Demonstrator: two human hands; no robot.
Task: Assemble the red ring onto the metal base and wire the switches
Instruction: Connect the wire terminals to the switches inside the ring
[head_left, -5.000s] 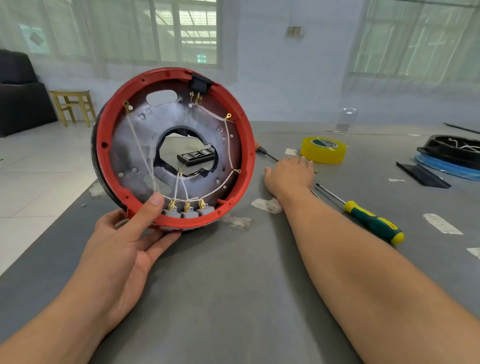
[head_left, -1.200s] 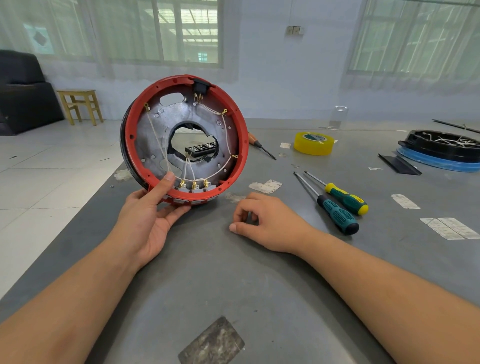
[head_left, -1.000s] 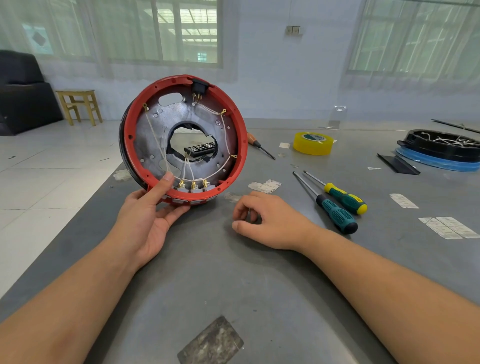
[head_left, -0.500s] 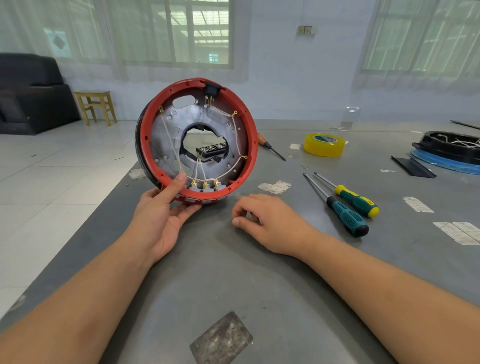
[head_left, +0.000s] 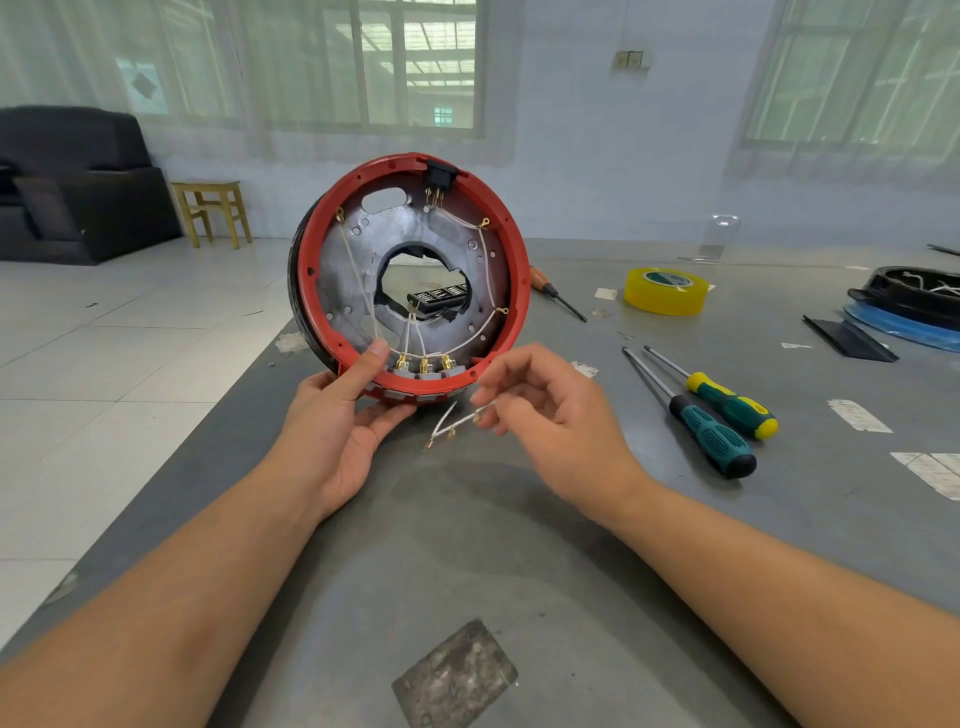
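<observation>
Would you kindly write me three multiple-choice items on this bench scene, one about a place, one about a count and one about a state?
1. Where does the yellow tape roll lie?
A. on the table right of the red ring
B. inside the ring
C. on the stool

2. How many screwdrivers with green grips lie side by side at the right?
A. one
B. two
C. four

3. What is the right hand doing?
A. lying flat
B. gripping a screwdriver
C. pinching a short white wire

Answers: 1 A, the roll sits on the grey table beyond the screwdrivers. 2 B, the dark-green-grip screwdriver and the green-and-yellow one. 3 C, its fingertips pinch the wire while the left hand holds the ring upright.
</observation>
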